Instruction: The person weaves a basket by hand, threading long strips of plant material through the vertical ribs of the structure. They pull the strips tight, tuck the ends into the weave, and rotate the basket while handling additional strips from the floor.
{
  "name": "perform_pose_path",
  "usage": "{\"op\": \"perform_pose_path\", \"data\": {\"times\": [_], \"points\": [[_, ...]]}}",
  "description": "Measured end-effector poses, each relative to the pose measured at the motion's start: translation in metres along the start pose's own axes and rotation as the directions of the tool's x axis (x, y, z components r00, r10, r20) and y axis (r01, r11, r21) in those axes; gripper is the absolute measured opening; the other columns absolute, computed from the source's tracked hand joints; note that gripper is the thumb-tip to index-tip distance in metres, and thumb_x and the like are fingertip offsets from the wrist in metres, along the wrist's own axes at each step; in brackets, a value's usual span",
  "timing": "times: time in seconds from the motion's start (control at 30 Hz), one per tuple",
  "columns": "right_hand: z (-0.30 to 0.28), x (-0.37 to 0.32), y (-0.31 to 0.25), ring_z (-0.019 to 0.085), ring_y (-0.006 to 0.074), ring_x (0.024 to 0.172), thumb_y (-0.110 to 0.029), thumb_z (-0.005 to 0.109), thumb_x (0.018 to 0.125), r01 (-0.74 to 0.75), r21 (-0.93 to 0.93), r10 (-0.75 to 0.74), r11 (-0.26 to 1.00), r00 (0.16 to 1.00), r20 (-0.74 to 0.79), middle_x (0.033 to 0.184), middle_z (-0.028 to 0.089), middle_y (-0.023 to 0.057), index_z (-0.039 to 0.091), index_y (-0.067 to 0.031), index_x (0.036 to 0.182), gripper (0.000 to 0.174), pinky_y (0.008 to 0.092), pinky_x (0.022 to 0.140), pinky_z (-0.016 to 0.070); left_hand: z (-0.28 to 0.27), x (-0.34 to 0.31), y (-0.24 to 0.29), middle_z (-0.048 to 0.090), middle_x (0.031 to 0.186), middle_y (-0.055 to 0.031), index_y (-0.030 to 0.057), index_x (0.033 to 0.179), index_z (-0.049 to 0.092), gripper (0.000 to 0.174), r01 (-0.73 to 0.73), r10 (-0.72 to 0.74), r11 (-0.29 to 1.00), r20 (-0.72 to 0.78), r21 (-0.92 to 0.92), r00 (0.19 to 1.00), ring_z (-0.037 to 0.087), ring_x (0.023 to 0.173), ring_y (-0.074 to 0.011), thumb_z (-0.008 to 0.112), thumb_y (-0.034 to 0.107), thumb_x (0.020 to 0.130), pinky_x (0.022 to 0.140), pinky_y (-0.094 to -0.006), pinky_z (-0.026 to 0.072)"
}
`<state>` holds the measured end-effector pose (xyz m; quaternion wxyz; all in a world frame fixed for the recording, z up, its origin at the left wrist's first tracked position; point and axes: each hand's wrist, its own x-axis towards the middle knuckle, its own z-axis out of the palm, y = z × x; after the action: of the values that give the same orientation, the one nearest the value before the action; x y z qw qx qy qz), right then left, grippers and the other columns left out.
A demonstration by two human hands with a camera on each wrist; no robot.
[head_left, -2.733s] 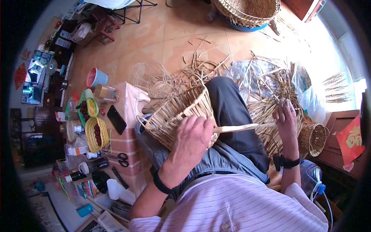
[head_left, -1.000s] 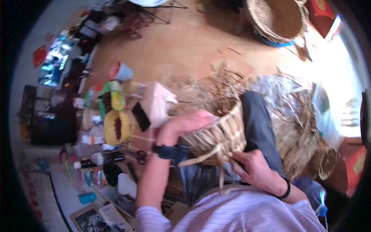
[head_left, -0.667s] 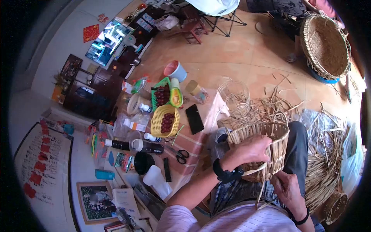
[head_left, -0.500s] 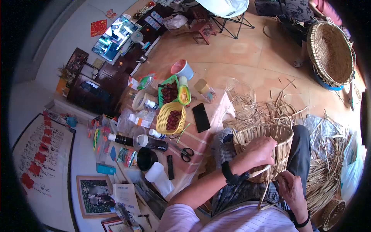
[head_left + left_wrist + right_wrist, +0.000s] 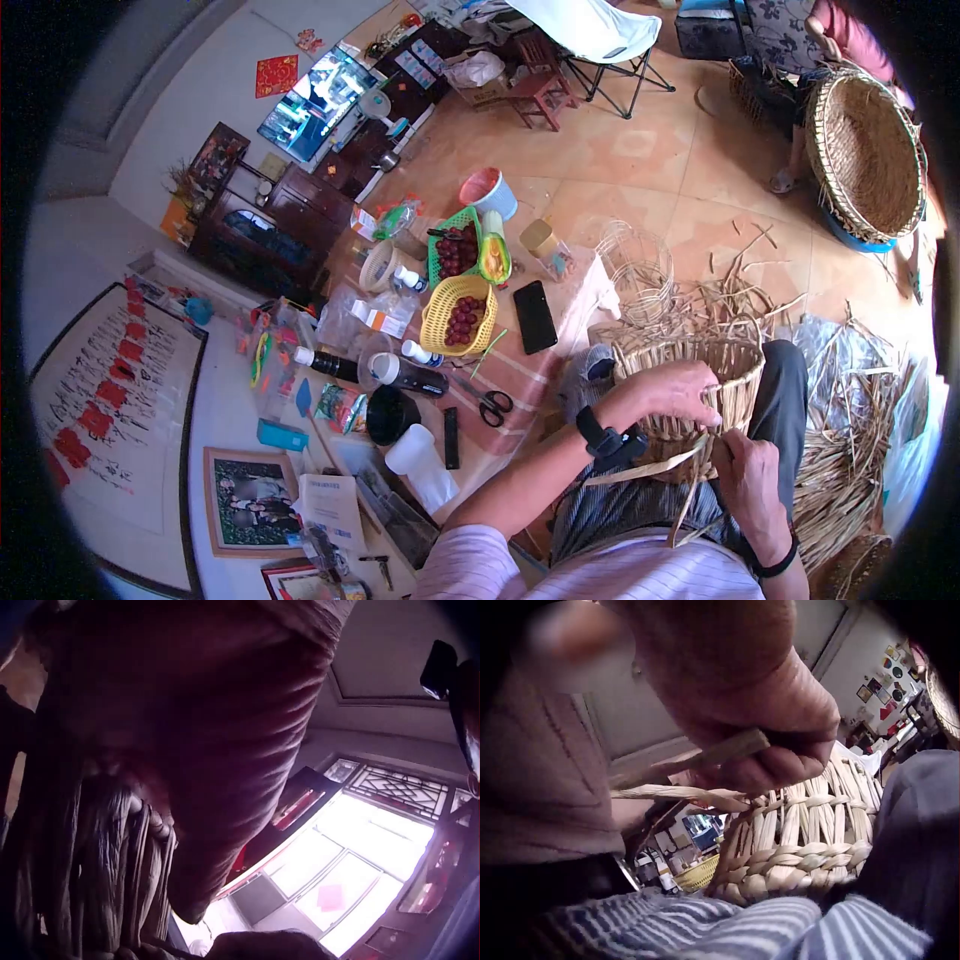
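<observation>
A half-woven straw basket point(image 5: 742, 362) rests against the person's lap, beside the dark trouser leg. The left hand point(image 5: 685, 390) grips its wall from over the rim; in the left wrist view this hand point(image 5: 195, 742) shadows the upright stakes point(image 5: 112, 855). Low on the near side, the right hand point(image 5: 748, 482) pinches a straw strand with curled fingers. In the right wrist view, a cut strand end point(image 5: 739, 748) sticks out beside this hand point(image 5: 742, 697), close to the braided rows point(image 5: 795, 862). A pale flat strip point(image 5: 645, 467) juts left from the basket, and a thinner strand point(image 5: 684, 512) hangs down.
At left, a cloth-covered table holds a phone point(image 5: 535, 316), scissors point(image 5: 494, 406), a yellow basket point(image 5: 428, 325) of dark red fruit and several bottles. Loose straw point(image 5: 850, 470) lies at right. A larger round basket point(image 5: 820, 150) stands at the back right, near another person.
The right hand has come in from far right, where it held a strand stretched out, to the basket's near side. The basket stands more upright. The head view has swung left.
</observation>
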<state>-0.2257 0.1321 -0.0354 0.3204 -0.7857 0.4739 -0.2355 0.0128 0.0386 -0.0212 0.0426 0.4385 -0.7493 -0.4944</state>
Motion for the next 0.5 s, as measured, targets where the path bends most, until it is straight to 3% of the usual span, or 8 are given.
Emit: {"op": "perform_pose_path", "data": {"times": [0.07, 0.1, 0.2, 0.27, 0.3, 0.33, 0.4, 0.5], "points": [[0.007, 0.008, -0.003, 0.069, 0.0468, 0.067, -0.005, 0.07, 0.098, 0.007, -0.054, -0.007, 0.999, 1.0, -0.006, 0.072, 0.064, 0.0273, 0.068, 0.0021, 0.088, 0.013, 0.0518, 0.058, 0.0482, 0.005, 0.014, -0.007, 0.075, 0.085, -0.0234, -0.0046, 0.101, 0.077, 0.043, -0.006, 0.005, 0.996, 0.013, 0.094, 1.0, 0.072, 0.074, -0.0304, 0.082, 0.035, 0.085, 0.073, -0.0456, 0.0563], [0.008, 0.01, -0.004, 0.069, 0.0466, 0.068, -0.005, 0.07, 0.098, 0.009, -0.082, -0.01, 0.997, 1.0, -0.01, 0.071, 0.064, 0.0271, 0.068, 0.002, 0.088, 0.013, 0.052, 0.058, 0.0485, 0.01, 0.018, -0.007, 0.074, 0.08, -0.0241, -0.0063, 0.098, 0.077, 0.046, -0.024, 0.033, 0.986, -0.052, 0.163, 0.998, 0.07, 0.069, -0.0302, 0.084, 0.036, 0.083, 0.069, -0.0464, 0.0557], [0.002, 0.01, 0.0, 0.068, 0.0464, 0.066, -0.008, 0.072, 0.099, 0.046, -0.041, -0.047, 0.998, 0.999, -0.023, 0.071, 0.065, 0.0273, 0.069, 0.0014, 0.088, 0.015, 0.0498, 0.057, 0.0495, 0.012, 0.03, -0.007, 0.073, 0.077, -0.0237, -0.0074, 0.093, 0.077, 0.046, 0.04, -0.039, 0.99, -0.014, 0.132, 0.999, 0.071, 0.066, -0.0323, 0.086, 0.035, 0.079, 0.067, -0.0482, 0.0553], [-0.009, 0.01, 0.009, 0.069, 0.0475, 0.068, -0.01, 0.076, 0.096, -0.043, 0.057, 0.044, 0.997, 0.999, -0.013, 0.071, 0.067, 0.0254, 0.073, -0.0024, 0.096, 0.008, 0.051, 0.061, 0.0527, 0.012, 0.029, -0.006, 0.073, 0.074, -0.0231, -0.0071, 0.089, 0.077, 0.043, 0.049, -0.046, 0.995, -0.037, 0.088, 0.998, 0.07, 0.064, -0.0325, 0.087, 0.032, 0.076, 0.065, -0.0474, 0.0554], [-0.012, 0.012, 0.02, 0.069, 0.0467, 0.07, -0.009, 0.078, 0.093, -0.166, 0.103, 0.162, 0.981, 0.986, 0.047, 0.075, 0.069, 0.0246, 0.073, -0.0026, 0.096, 0.008, 0.049, 0.062, 0.0534, 0.013, 0.03, -0.005, 0.073, 0.074, -0.0231, -0.007, 0.089, 0.077, 0.042, 0.053, -0.049, 0.995, -0.042, 0.09, 0.998, 0.071, 0.064, -0.0324, 0.086, 0.031, 0.076, 0.065, -0.0469, 0.0555], [-0.011, 0.014, 0.024, 0.071, 0.0438, 0.072, -0.005, 0.081, 0.088, -0.165, 0.153, 0.172, 0.974, 0.985, -0.031, 0.079, 0.071, 0.0235, 0.072, -0.0011, 0.095, 0.012, 0.0458, 0.065, 0.0549, 0.013, 0.03, -0.004, 0.073, 0.074, -0.0231, -0.0069, 0.089, 0.077, 0.041, 0.055, -0.051, 0.994, -0.046, 0.095, 0.998, 0.071, 0.065, -0.0322, 0.086, 0.031, 0.075, 0.065, -0.0465, 0.0557], [-0.006, 0.019, 0.028, 0.067, 0.0202, 0.063, -0.005, 0.083, 0.093, -0.008, 0.126, 0.026, 0.992, 0.99, -0.139, 0.073, 0.07, 0.0133, 0.068, 0.0021, 0.089, 0.017, 0.0331, 0.062, 0.0517, 0.019, 0.034, -0.007, 0.073, 0.074, -0.0239, -0.0068, 0.088, 0.077, 0.041, 0.071, -0.065, 0.994, -0.082, 0.083, 0.995, 0.071, 0.065, -0.0331, 0.087, 0.031, 0.074, 0.065, -0.0466, 0.056], [0.004, 0.023, 0.04, 0.062, 0.0119, 0.069, 0.0, 0.086, 0.09, -0.155, 0.375, 0.178, 0.914, 0.984, -0.027, 0.076, 0.068, 0.0063, 0.067, 0.0008, 0.09, 0.019, 0.0298, 0.065, 0.0499, 0.029, 0.035, -0.011, 0.073, 0.075, -0.0254, -0.0069, 0.086, 0.077, 0.043, 0.078, -0.068, 0.995, -0.153, 0.059, 0.986, 0.072, 0.065, -0.035, 0.087, 0.033, 0.072, 0.066, -0.0477, 0.0562]]}}
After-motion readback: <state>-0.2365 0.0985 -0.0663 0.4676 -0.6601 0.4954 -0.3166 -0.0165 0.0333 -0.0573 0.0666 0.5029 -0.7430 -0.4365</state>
